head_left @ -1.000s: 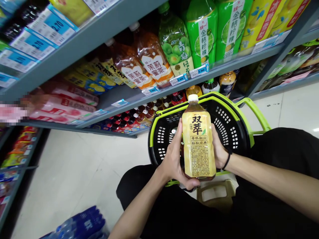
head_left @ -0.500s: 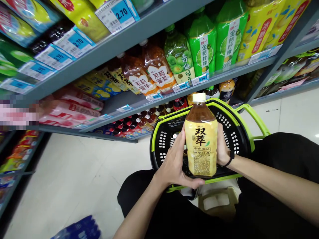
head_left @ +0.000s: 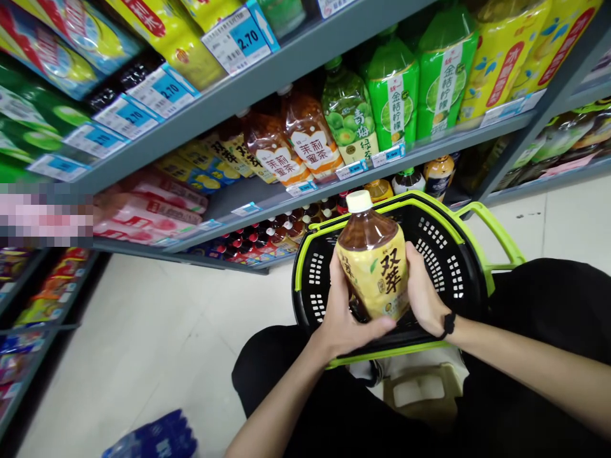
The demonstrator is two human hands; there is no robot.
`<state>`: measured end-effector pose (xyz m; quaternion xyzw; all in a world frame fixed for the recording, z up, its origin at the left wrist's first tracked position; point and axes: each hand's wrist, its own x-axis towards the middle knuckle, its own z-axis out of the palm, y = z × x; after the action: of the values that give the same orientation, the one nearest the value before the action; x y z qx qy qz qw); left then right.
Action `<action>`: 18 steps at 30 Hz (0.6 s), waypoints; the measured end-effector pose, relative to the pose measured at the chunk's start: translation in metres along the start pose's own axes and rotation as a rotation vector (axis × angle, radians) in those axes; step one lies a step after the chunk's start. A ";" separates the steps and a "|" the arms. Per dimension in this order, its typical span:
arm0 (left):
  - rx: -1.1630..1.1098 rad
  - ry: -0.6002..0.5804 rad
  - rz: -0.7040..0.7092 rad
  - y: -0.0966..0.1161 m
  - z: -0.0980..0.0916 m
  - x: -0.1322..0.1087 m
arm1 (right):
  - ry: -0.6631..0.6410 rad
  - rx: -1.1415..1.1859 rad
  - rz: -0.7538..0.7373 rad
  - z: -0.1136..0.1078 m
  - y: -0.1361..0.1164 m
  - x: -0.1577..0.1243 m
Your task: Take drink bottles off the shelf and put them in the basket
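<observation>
A large tea bottle [head_left: 375, 267] with a yellow label and a cream cap is held between both hands, its cap tipped away to the left. My left hand [head_left: 341, 318] wraps its left side, with the thumb across the lower front. My right hand [head_left: 424, 292], with a black band at the wrist, presses against the right side of the label; its fingertips are hidden behind the bottle. Beneath the bottle is a black shopping basket [head_left: 449, 254] with a lime-green rim and handle, between my knees. Its contents are mostly hidden by the bottle and hands.
A grey shelf [head_left: 281, 197] ahead carries brown jasmine tea bottles [head_left: 312, 143], green bottles [head_left: 394, 102] and yellow bottles [head_left: 496, 63]. Smaller bottles [head_left: 267, 232] stand on the bottom level. A blue-wrapped pack [head_left: 153, 439] lies on the floor at lower left.
The bottle has been turned, so the label's dense text gives way to another face with large characters. It has also tilted and moved slightly left. Both hands still hold it.
</observation>
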<state>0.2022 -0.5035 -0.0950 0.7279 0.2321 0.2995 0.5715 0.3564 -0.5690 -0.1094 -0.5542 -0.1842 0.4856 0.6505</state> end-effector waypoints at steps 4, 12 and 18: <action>-0.235 0.184 -0.261 0.005 0.006 0.015 | -0.073 -0.014 0.003 0.006 0.012 -0.015; -0.470 0.288 -0.456 0.000 -0.022 0.024 | -0.171 -0.217 0.012 0.008 0.006 -0.028; -0.631 0.355 -0.425 0.013 -0.037 0.017 | -0.127 0.106 0.126 0.011 0.004 -0.008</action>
<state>0.1883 -0.4693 -0.0734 0.3901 0.3690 0.3520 0.7666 0.3426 -0.5704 -0.1075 -0.4977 -0.1639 0.5687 0.6340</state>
